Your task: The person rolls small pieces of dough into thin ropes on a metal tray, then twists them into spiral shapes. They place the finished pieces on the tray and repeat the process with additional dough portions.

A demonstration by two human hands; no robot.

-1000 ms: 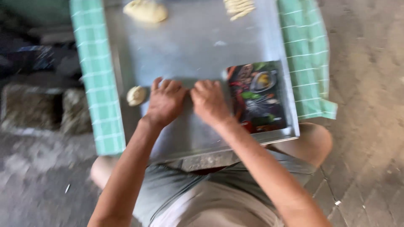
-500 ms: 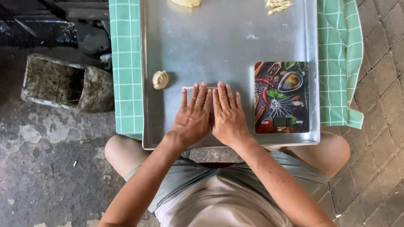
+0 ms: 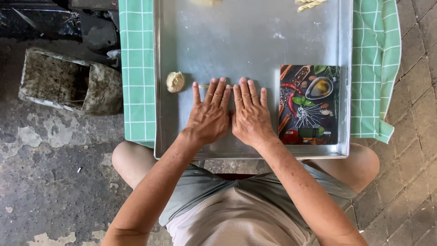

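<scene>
My left hand (image 3: pixel 210 114) and my right hand (image 3: pixel 250 115) lie flat, side by side, palms down on a large metal tray (image 3: pixel 255 41). Their fingers are straight and press on a thin rope of pale dough (image 3: pixel 203 86), of which only a short bit shows beside my left fingertips. A small ball of dough (image 3: pixel 175 81) sits on the tray just left of my left hand. To the right of my right hand lies a flat rectangular board printed with spices and vegetables (image 3: pixel 309 105).
The tray rests on a green checked cloth (image 3: pixel 136 68). Twisted dough pieces (image 3: pixel 310 4) and a dough lump (image 3: pixel 205 2) lie at the tray's far edge. A broken concrete block (image 3: pixel 68 82) stands on the floor to the left.
My hands have slid away from me across the tray, with the fingers now flatter and more stretched out. The camera view has steadied and moved closer over the tray.
</scene>
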